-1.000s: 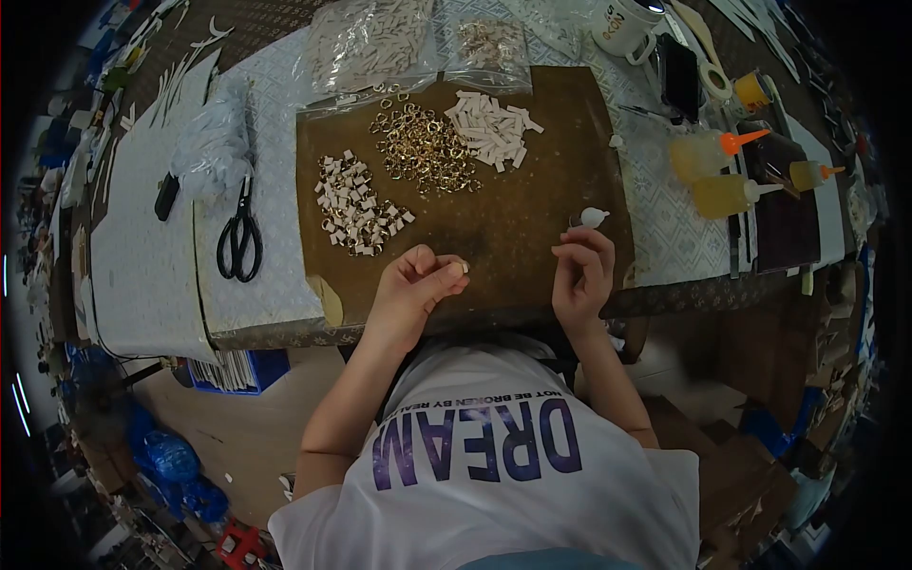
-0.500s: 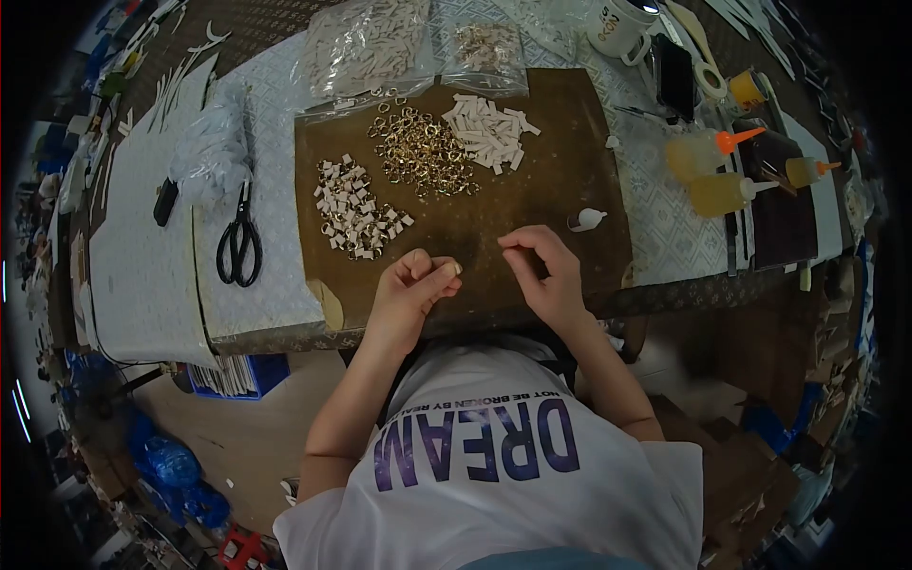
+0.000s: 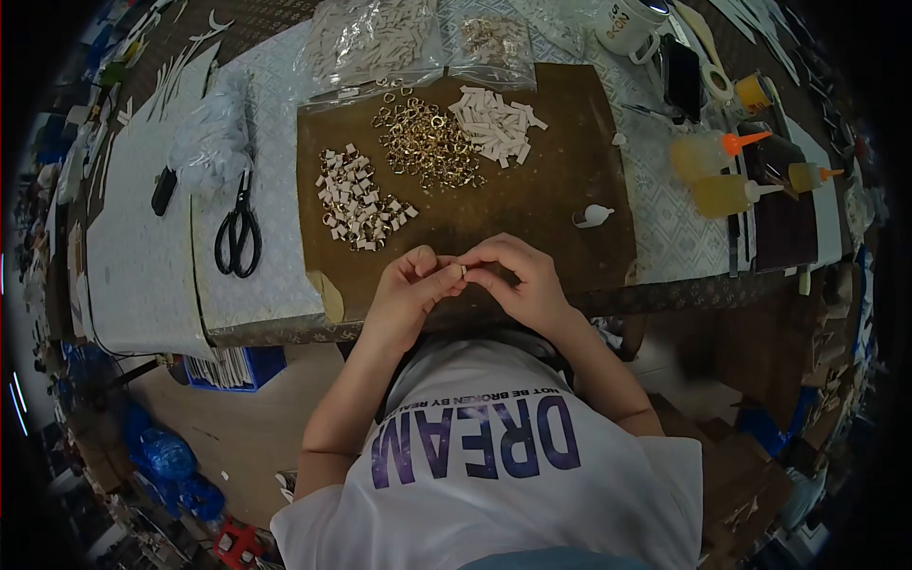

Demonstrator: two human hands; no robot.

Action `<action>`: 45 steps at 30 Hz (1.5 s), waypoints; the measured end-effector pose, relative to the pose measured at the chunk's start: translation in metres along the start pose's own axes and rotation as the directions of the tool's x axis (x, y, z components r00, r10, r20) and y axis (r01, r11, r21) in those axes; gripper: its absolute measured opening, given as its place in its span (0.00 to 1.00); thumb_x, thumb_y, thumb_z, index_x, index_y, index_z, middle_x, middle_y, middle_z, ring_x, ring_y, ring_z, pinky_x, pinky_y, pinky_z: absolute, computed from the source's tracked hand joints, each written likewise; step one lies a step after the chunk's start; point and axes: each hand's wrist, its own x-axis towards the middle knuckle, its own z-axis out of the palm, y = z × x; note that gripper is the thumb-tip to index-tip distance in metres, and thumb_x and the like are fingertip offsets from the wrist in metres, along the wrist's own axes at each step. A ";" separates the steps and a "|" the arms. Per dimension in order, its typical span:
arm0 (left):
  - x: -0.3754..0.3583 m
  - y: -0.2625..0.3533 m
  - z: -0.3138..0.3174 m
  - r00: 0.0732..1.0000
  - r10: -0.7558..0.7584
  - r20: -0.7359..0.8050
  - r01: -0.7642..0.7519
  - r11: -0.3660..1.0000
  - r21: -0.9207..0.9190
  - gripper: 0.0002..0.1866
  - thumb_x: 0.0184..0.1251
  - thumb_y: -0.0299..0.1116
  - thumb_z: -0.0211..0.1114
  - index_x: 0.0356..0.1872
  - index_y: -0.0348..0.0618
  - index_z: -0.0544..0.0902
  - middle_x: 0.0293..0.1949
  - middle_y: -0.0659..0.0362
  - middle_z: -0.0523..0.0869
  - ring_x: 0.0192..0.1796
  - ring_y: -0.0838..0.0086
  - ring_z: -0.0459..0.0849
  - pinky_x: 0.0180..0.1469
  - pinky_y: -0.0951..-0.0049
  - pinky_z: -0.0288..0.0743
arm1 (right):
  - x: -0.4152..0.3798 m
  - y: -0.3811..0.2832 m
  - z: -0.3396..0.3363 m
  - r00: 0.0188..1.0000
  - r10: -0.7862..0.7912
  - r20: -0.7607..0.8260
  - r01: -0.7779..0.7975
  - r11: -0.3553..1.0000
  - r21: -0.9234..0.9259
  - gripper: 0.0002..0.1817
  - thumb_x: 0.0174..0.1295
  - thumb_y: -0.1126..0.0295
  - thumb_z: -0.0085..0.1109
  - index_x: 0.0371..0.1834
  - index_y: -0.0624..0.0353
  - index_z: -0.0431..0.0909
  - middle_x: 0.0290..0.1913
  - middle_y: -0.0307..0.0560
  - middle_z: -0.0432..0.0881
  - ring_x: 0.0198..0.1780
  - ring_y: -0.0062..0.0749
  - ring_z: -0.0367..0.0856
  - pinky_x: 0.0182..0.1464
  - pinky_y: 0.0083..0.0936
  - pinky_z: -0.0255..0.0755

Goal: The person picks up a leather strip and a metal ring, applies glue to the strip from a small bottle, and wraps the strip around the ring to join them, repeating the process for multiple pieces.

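Observation:
My left hand (image 3: 415, 287) pinches a small pale piece (image 3: 464, 271) with a hint of metal at its edge, near the front of the brown mat (image 3: 560, 180). The fingertips of my right hand (image 3: 513, 280) are closed against the same piece from the other side. Beyond my hands lie a pile of gold rings (image 3: 427, 142), a pile of flat white strips (image 3: 494, 125) and, to the left, a pile of rings with white tabs (image 3: 356, 201).
Black scissors (image 3: 237, 233) and a plastic bag (image 3: 214, 142) lie left of the mat. Filled bags (image 3: 375, 43) lie behind it. To the right are a white nozzle (image 3: 595, 216), glue bottles (image 3: 722, 194), a phone (image 3: 681, 81) and a mug (image 3: 622, 28).
My right hand has moved left to meet my left hand, and its open fingers have closed at the small piece. The view has shifted slightly.

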 end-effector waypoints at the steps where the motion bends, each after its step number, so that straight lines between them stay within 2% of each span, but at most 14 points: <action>1: 0.000 0.000 -0.001 1.000 -0.006 0.004 0.006 1.000 0.002 0.17 0.62 0.22 0.63 0.21 0.49 0.63 0.37 0.56 0.83 0.35 0.78 0.81 0.40 0.80 0.76 | 0.000 0.000 -0.001 1.000 0.002 0.009 -0.002 1.000 -0.009 0.09 0.53 0.81 0.63 0.39 0.63 0.80 0.37 0.46 0.79 0.37 0.29 0.81 0.37 0.21 0.76; 3: 0.000 -0.002 -0.003 1.000 -0.016 0.010 0.016 1.000 0.008 0.17 0.62 0.23 0.63 0.21 0.49 0.63 0.37 0.56 0.83 0.35 0.78 0.82 0.40 0.80 0.76 | 0.001 0.001 -0.002 1.000 0.005 0.030 -0.004 1.000 -0.025 0.09 0.53 0.81 0.63 0.38 0.62 0.80 0.36 0.46 0.79 0.36 0.30 0.81 0.37 0.21 0.76; 6: 0.000 -0.002 -0.001 1.000 -0.020 -0.007 0.020 1.000 0.002 0.17 0.62 0.23 0.63 0.22 0.49 0.64 0.37 0.56 0.83 0.35 0.77 0.82 0.40 0.80 0.76 | 0.000 0.004 0.000 0.996 -0.088 0.004 0.088 0.992 -0.094 0.08 0.54 0.80 0.62 0.37 0.61 0.78 0.35 0.45 0.78 0.34 0.32 0.79 0.34 0.24 0.74; 11: 0.007 -0.011 -0.006 0.999 0.032 0.000 -0.032 0.999 -0.018 0.17 0.62 0.22 0.62 0.20 0.49 0.63 0.40 0.55 0.84 0.36 0.80 0.82 0.37 0.83 0.76 | 0.002 0.005 0.006 0.993 -0.113 -0.045 0.106 0.984 -0.140 0.07 0.53 0.82 0.61 0.34 0.60 0.78 0.34 0.45 0.79 0.35 0.35 0.79 0.35 0.26 0.74; 14: 0.011 -0.012 -0.003 0.996 0.078 -0.034 -0.076 0.996 0.054 0.17 0.63 0.24 0.62 0.20 0.50 0.63 0.38 0.58 0.84 0.33 0.82 0.81 0.35 0.84 0.74 | 0.002 0.015 0.008 0.987 -0.137 -0.081 0.122 0.978 -0.168 0.09 0.53 0.82 0.62 0.37 0.62 0.77 0.34 0.46 0.79 0.34 0.33 0.79 0.37 0.24 0.74; 17: 0.016 -0.013 0.000 0.991 0.115 -0.070 -0.105 0.986 0.129 0.17 0.62 0.24 0.63 0.20 0.51 0.63 0.35 0.60 0.84 0.31 0.83 0.79 0.33 0.85 0.71 | 0.001 0.011 0.008 0.988 0.009 -0.153 -0.016 0.999 -0.042 0.09 0.55 0.81 0.61 0.39 0.63 0.77 0.34 0.46 0.79 0.35 0.28 0.79 0.39 0.22 0.73; 18: 0.017 -0.014 0.004 0.980 0.166 -0.108 -0.147 0.976 0.161 0.18 0.62 0.25 0.63 0.20 0.51 0.62 0.34 0.62 0.83 0.26 0.85 0.76 0.27 0.85 0.67 | 0.000 0.013 0.007 0.985 0.017 -0.173 -0.019 1.000 -0.007 0.09 0.56 0.81 0.60 0.40 0.63 0.76 0.34 0.45 0.79 0.35 0.27 0.79 0.40 0.21 0.73; 20: 0.018 -0.015 0.005 0.975 0.196 -0.102 -0.171 0.962 0.214 0.17 0.63 0.25 0.62 0.21 0.50 0.63 0.31 0.63 0.82 0.23 0.85 0.74 0.24 0.85 0.66 | -0.001 0.021 0.005 0.974 0.044 -0.220 -0.030 0.997 0.065 0.09 0.57 0.81 0.59 0.42 0.64 0.76 0.34 0.45 0.79 0.36 0.24 0.78 0.41 0.20 0.72; 24: 0.021 -0.018 0.009 0.964 0.246 -0.100 -0.217 0.946 0.243 0.17 0.64 0.25 0.61 0.22 0.50 0.62 0.28 0.65 0.79 0.19 0.87 0.68 0.19 0.85 0.59 | -0.003 0.032 0.000 0.979 0.080 -0.189 -0.056 0.990 0.127 0.09 0.61 0.81 0.54 0.44 0.66 0.73 0.36 0.42 0.77 0.36 0.21 0.77 0.41 0.17 0.71; 29: 0.017 -0.018 0.019 0.948 0.270 -0.167 -0.217 0.935 0.282 0.20 0.63 0.22 0.60 0.19 0.51 0.59 0.26 0.65 0.76 0.19 0.88 0.64 0.19 0.84 0.55 | 0.002 0.022 -0.001 0.979 0.061 -0.195 -0.046 0.996 0.079 0.08 0.59 0.79 0.58 0.42 0.62 0.77 0.35 0.45 0.80 0.36 0.25 0.79 0.41 0.20 0.73; 31: 0.018 -0.021 0.015 0.948 0.298 -0.113 -0.260 0.929 0.264 0.19 0.64 0.21 0.59 0.19 0.50 0.59 0.25 0.67 0.74 0.20 0.89 0.62 0.19 0.85 0.53 | 0.004 0.016 -0.004 0.983 0.029 -0.181 -0.022 0.999 0.036 0.09 0.59 0.78 0.58 0.43 0.61 0.77 0.36 0.47 0.81 0.37 0.27 0.80 0.41 0.20 0.73; 39: 0.016 -0.017 0.025 0.944 0.287 -0.162 -0.232 0.929 0.289 0.20 0.62 0.19 0.59 0.18 0.49 0.59 0.27 0.68 0.75 0.20 0.92 0.60 0.19 0.86 0.50 | 0.000 0.017 -0.008 0.992 0.047 -0.120 -0.041 0.998 0.051 0.10 0.61 0.78 0.55 0.45 0.62 0.75 0.40 0.48 0.80 0.40 0.30 0.81 0.41 0.22 0.73; 42: 0.017 -0.018 0.020 0.937 0.322 -0.136 -0.263 0.907 0.329 0.20 0.62 0.19 0.59 0.18 0.48 0.59 0.28 0.67 0.77 0.24 0.90 0.64 0.23 0.87 0.57 | 0.000 0.015 -0.008 0.992 0.037 -0.117 -0.035 0.999 0.021 0.10 0.61 0.78 0.55 0.45 0.63 0.75 0.39 0.47 0.79 0.39 0.30 0.81 0.41 0.22 0.73; 45: 0.026 -0.025 0.008 0.871 0.490 -0.031 -0.418 0.773 0.477 0.19 0.62 0.20 0.59 0.18 0.45 0.60 0.29 0.64 0.78 0.29 0.87 0.69 0.31 0.85 0.65 | -0.001 0.017 -0.006 0.993 0.056 -0.107 -0.053 0.998 0.030 0.09 0.60 0.78 0.57 0.44 0.62 0.76 0.38 0.44 0.79 0.38 0.25 0.79 0.40 0.19 0.72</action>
